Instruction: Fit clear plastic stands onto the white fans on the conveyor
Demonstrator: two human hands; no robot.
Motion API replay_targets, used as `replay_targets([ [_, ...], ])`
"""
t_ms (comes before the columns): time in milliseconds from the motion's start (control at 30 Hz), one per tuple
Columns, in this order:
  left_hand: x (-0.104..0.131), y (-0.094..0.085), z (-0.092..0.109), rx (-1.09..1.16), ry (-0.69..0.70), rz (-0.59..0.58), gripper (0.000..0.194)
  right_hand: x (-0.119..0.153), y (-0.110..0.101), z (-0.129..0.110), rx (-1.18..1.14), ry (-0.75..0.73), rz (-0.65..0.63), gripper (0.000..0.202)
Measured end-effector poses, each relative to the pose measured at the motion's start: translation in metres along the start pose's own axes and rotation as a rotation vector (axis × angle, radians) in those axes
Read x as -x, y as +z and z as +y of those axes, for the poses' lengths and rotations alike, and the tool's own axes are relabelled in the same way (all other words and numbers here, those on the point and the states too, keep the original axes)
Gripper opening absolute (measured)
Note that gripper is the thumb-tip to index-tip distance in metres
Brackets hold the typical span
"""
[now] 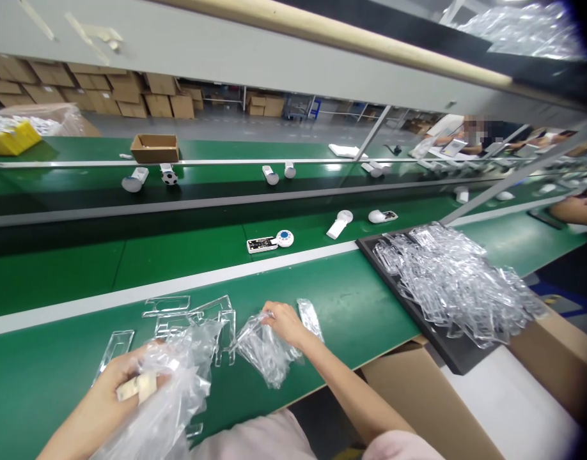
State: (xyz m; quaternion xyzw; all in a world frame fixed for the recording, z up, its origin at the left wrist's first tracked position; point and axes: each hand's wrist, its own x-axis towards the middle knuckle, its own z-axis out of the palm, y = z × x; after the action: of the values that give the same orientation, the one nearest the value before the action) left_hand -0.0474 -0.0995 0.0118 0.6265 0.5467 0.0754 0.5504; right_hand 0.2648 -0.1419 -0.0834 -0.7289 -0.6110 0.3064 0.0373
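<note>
My left hand (130, 386), with pale wraps on its fingers, is closed round a crumpled clear plastic bag (190, 361). Between the fingertips of my right hand (284, 322) is the upper edge of a second clear plastic bag (269, 358), which seems to have clear pieces in it. Clear plastic frames (171, 303) lie loose on the green bench (351, 300) around the left bag, one of them a rectangular frame (115, 350) beyond my left hand. A flat clear piece (310, 317) rests just right of my right hand.
A black tray (389, 284) heaped with clear plastic parts (454, 281) is on the right, above an open cardboard box (418, 396). Across the green conveyor (178, 252) lie white devices, one with an exposed circuit board (262, 244). A co-worker's arm (579, 209) shows far right.
</note>
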Motion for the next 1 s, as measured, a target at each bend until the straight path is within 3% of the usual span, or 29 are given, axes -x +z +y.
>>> replay_targets([
  [167,-0.002,-0.001,-0.011,-0.017,0.008,-0.042,0.039,0.014,-0.024,-0.005,0.045,-0.032,0.044,0.026],
  [267,0.001,0.004,-0.007,0.014,0.005,0.117,0.039,0.026,-0.034,-0.013,0.096,-0.036,0.126,0.030],
  [433,0.009,0.012,-0.001,0.063,0.017,0.287,0.042,0.044,-0.040,-0.016,0.344,-0.217,0.428,0.028],
  [667,0.011,0.012,-0.007,0.071,0.019,0.317,0.052,0.048,-0.062,0.006,0.459,-0.254,0.292,0.040],
  [900,0.010,0.016,-0.009,0.048,0.092,0.313,0.047,0.056,-0.086,0.018,0.417,-0.306,0.540,0.026],
  [1000,0.010,0.017,-0.009,0.025,0.089,0.337,0.047,0.056,-0.086,0.025,0.414,-0.334,0.508,0.033],
])
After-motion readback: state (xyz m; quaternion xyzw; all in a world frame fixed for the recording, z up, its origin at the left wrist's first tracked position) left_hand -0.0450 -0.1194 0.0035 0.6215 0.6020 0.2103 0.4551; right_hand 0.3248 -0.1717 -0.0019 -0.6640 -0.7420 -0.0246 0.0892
